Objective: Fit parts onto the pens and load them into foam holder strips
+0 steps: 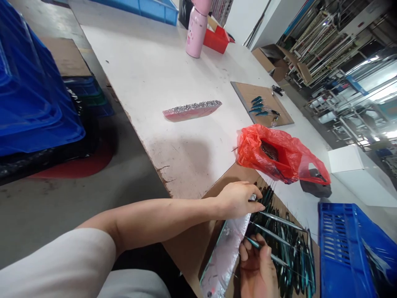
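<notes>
A long foam block wrapped in silver foil point(225, 252) lies at the near edge of the work surface. Over its far end, my left hand point(237, 200) is closed, fingers bent around it. My right hand point(257, 265) pinches a slim teal fishing lure point(274, 257), whose thin wire end meets the block's right edge. Two more slim lures point(283, 221) stick out from that edge, pointing right. Many dark teal lures point(297, 265) with wire ends lie side by side under and beyond them on brown cardboard point(180, 240).
Beyond my hands are a red plastic bag point(279, 153), a second foil-topped foam block point(192, 111), a board with small blue lures point(282, 111) and a pink bottle point(197, 33). Blue crates stand right point(338, 248) and left point(37, 91). A white box point(356, 169) is far right.
</notes>
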`<state>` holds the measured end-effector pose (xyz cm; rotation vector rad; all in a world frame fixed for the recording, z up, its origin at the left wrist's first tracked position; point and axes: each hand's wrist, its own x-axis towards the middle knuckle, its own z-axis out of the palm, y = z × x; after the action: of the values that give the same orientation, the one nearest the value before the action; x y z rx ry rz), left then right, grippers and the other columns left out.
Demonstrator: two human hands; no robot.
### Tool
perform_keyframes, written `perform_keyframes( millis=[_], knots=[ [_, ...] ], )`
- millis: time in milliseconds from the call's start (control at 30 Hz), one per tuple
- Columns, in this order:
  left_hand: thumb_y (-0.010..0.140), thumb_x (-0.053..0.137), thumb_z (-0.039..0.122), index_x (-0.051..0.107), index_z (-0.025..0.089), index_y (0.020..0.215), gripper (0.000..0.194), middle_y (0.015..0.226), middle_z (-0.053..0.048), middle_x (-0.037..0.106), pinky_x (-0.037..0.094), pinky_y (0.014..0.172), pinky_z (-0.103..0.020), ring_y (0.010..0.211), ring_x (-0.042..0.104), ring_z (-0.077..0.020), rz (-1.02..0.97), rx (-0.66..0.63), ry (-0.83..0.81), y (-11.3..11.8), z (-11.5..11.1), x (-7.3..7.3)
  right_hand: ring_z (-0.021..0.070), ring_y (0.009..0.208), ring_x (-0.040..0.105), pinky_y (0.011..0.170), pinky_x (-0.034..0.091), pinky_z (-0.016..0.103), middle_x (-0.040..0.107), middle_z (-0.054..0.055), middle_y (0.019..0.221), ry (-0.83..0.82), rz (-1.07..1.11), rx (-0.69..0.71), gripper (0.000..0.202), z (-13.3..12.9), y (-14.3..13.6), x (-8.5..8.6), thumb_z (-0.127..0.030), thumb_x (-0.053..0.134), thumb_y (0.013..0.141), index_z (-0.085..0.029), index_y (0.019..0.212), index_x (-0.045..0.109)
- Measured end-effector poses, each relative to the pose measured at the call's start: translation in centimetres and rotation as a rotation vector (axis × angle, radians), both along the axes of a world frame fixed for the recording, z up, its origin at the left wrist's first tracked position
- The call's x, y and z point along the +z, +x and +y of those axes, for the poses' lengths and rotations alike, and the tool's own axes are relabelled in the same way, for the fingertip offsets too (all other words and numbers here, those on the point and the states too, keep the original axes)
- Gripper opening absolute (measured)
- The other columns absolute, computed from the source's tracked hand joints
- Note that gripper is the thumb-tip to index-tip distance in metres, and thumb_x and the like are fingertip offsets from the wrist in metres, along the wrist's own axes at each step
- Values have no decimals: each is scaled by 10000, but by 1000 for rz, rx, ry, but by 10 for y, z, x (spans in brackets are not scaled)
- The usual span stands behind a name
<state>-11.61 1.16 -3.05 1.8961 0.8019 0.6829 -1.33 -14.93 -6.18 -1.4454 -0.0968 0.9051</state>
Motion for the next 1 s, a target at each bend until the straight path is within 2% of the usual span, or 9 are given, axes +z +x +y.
perform_keyframes(
  millis=[100,233,400,633,833,1000],
  knots=[
    [742,578,407,616,208,949,290,899,-8,624,438,794,-250,881,572,-160,-17,13,-29,0,0,1,125,706,624,684,525,254,660,-2,831,33,15,34,311,-5,6,-1,-406,712,674,-240,930,653],
    [735,587,397,620,211,947,284,882,0,619,438,752,-232,845,573,-149,-43,32,-49,0,-1,2,143,856,621,784,500,233,659,21,934,30,110,69,352,-10,13,-1,-345,717,687,-241,1014,638],
    [726,602,390,622,218,940,275,876,1,622,436,759,-232,859,570,-153,-59,29,-56,-1,-1,3,150,903,611,710,512,187,650,25,987,6,220,83,384,-13,18,-7,-341,700,704,-245,1065,614],
    [724,607,386,618,219,943,276,884,-3,617,438,763,-243,866,570,-158,-92,23,-54,-2,-1,4,125,794,633,656,511,173,664,17,910,-2,283,28,396,-7,13,-5,-361,738,644,-241,1008,638],
    [732,602,395,612,209,967,300,900,-20,619,431,816,-262,921,559,-174,-106,6,-38,-3,-2,5,138,858,615,779,493,236,659,29,913,-23,248,-7,382,4,1,2,-412,724,629,-234,960,654],
    [738,591,403,617,212,945,283,868,-16,614,435,801,-265,911,566,-176,-96,-23,-27,-3,-6,16,119,850,612,732,493,178,652,13,917,17,202,-30,349,-4,2,7,-377,719,643,-230,952,653]
  ],
)
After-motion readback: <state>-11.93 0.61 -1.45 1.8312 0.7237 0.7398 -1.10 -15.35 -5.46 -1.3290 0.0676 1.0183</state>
